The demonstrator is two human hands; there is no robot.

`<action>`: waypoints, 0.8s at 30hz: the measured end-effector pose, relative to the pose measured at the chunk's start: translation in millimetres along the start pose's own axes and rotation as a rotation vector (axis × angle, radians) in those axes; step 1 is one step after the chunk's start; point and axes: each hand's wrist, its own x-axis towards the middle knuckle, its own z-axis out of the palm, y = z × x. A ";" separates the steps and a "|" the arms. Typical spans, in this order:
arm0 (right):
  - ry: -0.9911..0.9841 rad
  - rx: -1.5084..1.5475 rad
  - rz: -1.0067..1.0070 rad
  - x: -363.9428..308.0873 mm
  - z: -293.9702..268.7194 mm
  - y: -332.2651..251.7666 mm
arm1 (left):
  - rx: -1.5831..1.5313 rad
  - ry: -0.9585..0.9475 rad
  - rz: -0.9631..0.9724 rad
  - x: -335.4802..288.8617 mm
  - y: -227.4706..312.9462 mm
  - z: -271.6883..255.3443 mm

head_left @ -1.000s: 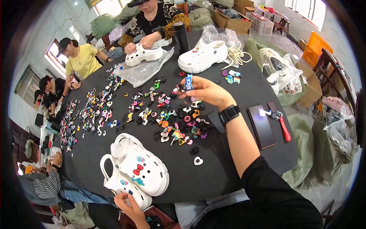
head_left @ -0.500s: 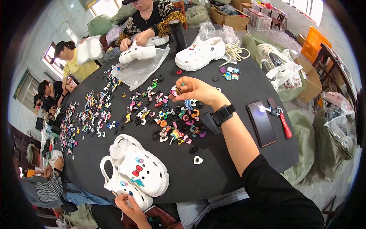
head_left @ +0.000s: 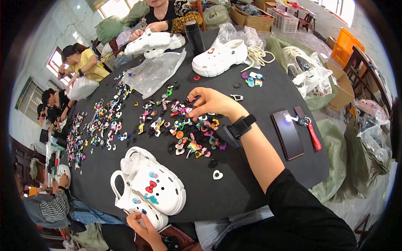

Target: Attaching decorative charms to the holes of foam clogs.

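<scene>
Two white clogs stand side by side near the table's front edge, the larger-looking one (head_left: 161, 188) carrying lollipop, red bow and teal charms. My left hand (head_left: 144, 230) grips the toe of the nearer white clog (head_left: 136, 208), beside a small dark-blue charm; part of its grip is hidden. Over the heap of colourful shoe charms (head_left: 192, 134) is my right hand (head_left: 215, 102), wearing a black watch. Its thumb and forefinger are apart, their tips among the charms. A white heart charm (head_left: 217, 175) and a black one (head_left: 213, 163) lie nearer me.
Across the table a person handles white clogs (head_left: 148, 42) beside a clear plastic bag (head_left: 155, 73). A black bottle (head_left: 194, 38), another decorated clog (head_left: 220, 58) and cord (head_left: 260, 58) stand at the back. A phone (head_left: 287, 134) and red-strapped keys (head_left: 314, 136) lie right. More charms (head_left: 102, 121) spread left.
My right hand has lowered slightly from above the heap into the charms, its fingers spreading; the charm it pinched no longer shows there. The far person's clog rose leftward. My left hand stayed.
</scene>
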 end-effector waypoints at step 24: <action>0.266 -0.687 -0.086 36.2 -17.3 17.1 | -0.084 0.020 0.074 2.4 1.5 2.6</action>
